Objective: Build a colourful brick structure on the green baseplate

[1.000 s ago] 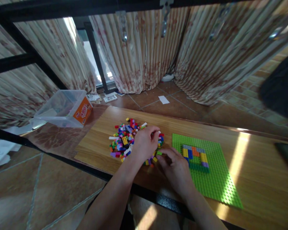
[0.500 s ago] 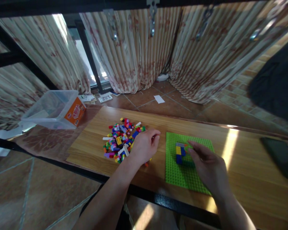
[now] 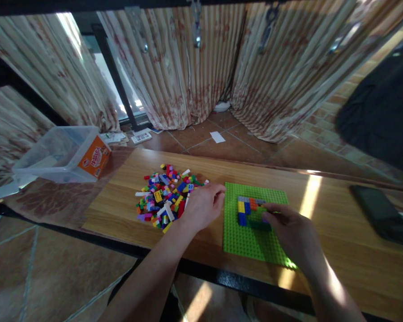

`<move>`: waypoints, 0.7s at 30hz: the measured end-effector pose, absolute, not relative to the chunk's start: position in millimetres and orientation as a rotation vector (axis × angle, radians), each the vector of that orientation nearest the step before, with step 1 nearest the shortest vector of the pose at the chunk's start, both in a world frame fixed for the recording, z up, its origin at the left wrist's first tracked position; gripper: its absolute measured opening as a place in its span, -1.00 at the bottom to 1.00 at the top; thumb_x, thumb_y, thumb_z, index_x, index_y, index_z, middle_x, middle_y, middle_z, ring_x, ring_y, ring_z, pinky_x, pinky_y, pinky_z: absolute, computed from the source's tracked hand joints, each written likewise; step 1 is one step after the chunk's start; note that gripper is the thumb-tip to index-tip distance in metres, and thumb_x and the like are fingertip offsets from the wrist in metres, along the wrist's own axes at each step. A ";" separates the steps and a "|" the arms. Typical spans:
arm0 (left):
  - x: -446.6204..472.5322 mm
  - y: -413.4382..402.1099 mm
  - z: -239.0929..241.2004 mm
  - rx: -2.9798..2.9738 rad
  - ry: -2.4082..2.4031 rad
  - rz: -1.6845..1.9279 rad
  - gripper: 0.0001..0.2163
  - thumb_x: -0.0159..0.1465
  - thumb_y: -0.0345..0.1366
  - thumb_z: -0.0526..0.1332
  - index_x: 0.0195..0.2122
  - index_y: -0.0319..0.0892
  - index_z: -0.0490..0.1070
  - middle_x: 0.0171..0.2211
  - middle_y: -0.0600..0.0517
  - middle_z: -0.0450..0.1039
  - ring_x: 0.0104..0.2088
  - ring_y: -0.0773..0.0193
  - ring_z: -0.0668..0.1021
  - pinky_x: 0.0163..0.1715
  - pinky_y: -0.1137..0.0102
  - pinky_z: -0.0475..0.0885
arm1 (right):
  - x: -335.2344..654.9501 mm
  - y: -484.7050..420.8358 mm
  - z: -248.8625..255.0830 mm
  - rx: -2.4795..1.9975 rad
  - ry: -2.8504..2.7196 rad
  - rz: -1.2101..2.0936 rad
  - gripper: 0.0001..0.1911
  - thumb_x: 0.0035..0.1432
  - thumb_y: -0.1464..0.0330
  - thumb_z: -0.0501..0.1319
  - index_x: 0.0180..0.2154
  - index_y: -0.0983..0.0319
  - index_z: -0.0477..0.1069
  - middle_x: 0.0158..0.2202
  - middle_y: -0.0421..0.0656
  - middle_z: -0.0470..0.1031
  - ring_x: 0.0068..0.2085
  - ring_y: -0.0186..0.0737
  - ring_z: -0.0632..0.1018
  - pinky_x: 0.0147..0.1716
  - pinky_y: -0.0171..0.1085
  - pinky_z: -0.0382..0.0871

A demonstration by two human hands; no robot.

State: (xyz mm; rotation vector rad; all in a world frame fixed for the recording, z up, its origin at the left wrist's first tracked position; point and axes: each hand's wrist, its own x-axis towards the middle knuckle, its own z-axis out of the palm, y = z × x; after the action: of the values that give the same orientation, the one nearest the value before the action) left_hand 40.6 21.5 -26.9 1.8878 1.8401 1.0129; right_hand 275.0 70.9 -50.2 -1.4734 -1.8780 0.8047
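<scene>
While the interlocking-brick structure [image 3: 253, 204] is seated on the green baseplate [image 3: 234, 242], its bricks [image 3: 242, 207] are judged light and rigid, best pinched by opposite sides; the right hand [image 3: 294, 230] is narrowed at it, the left hand [image 3: 204, 205] curled near the brick pile [image 3: 158, 197], contents indiscernible.

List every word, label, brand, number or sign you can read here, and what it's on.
None reads clearly.
Orange label on the clear box: white characters, too blurred to quote.
Printed paper on the floor: dark print, too small.
Yellow brick: dark marks, too small.
</scene>
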 end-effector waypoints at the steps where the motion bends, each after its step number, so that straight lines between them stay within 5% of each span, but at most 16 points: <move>1: 43.6 21.6 -26.9 1.893 1.831 0.996 -0.83 0.29 -0.41 0.11 -0.21 -0.17 0.48 -0.30 0.01 0.55 -0.31 0.27 0.55 -0.27 0.38 0.43 | 273.0 70.4 -50.8 -1.460 -1.899 0.783 -0.72 0.07 0.15 0.25 -0.24 0.16 0.55 -0.29 -0.13 0.62 -0.31 -0.13 0.62 -0.27 -0.14 0.51; 21: 95.1 15.6 -45.9 2.226 1.706 0.659 -0.76 0.30 -0.30 0.15 -0.02 -0.18 0.42 0.11 -0.11 0.29 0.09 0.06 0.40 0.12 0.14 0.36 | 274.2 74.0 -59.3 -1.464 -2.062 0.445 -0.65 0.17 0.11 0.13 -0.29 0.16 0.60 -0.32 -0.11 0.53 -0.47 -0.26 0.49 -0.46 -0.22 0.35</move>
State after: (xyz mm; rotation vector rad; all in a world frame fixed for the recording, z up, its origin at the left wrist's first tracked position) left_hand 95.1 15.6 -45.9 2.2258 1.7055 0.6593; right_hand 274.2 74.0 -59.3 -1.4640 -2.0624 0.4451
